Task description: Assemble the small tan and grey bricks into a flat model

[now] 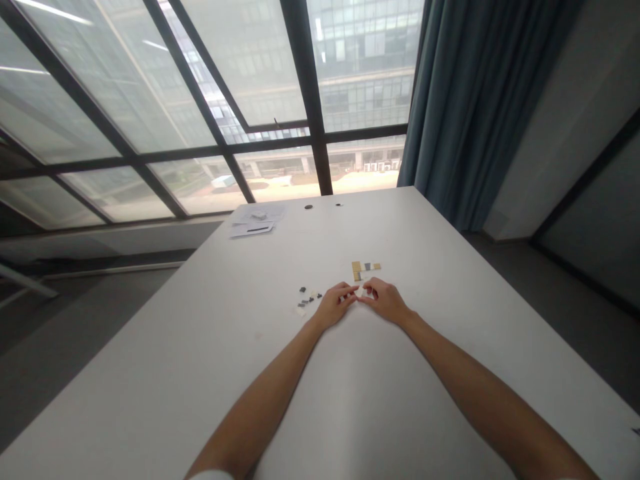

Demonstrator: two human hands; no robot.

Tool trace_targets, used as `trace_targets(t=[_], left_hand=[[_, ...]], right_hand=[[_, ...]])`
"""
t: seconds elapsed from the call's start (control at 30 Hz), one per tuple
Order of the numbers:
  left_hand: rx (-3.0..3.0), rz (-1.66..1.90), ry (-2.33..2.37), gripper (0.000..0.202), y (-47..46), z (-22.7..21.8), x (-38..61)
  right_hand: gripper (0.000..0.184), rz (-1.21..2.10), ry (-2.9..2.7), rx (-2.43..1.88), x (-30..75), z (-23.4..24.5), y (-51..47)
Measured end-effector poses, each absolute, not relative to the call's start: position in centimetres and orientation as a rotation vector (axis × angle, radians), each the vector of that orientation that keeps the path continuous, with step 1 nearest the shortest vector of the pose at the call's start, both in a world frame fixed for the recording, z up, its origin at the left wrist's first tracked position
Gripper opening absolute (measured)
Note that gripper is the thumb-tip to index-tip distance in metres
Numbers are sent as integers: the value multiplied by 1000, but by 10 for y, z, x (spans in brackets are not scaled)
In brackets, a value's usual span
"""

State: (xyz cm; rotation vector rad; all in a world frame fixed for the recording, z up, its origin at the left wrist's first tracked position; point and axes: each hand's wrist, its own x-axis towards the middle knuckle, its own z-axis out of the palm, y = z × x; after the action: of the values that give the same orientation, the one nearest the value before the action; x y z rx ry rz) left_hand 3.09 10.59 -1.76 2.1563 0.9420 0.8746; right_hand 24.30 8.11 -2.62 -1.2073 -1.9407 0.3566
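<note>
My left hand (336,304) and my right hand (385,299) rest on the white table (200,347), fingertips meeting over a tiny pale piece (359,292) that both seem to pinch; it is too small to make out. Just beyond the fingers lies a small flat assembly of tan, grey and white bricks (364,269). Left of my left hand, several loose small pieces (307,300) in dark grey and white are scattered on the tabletop.
Papers with a small object on them (256,221) lie at the table's far left corner. Two dark round spots (309,207) sit near the far edge. Large windows and a blue curtain (465,100) stand behind the table.
</note>
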Motion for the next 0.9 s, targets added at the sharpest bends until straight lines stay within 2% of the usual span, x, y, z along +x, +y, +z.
trace_targets(t=[0.33,0.9], left_hand=[[2175,845,931,32,108,-20,30],[2155,888,977,29,103,-13,29]], right_hand=[[23,385,-1924,-1204,243,-27,83],[6,373,-1941,-1198,245,-29,83]])
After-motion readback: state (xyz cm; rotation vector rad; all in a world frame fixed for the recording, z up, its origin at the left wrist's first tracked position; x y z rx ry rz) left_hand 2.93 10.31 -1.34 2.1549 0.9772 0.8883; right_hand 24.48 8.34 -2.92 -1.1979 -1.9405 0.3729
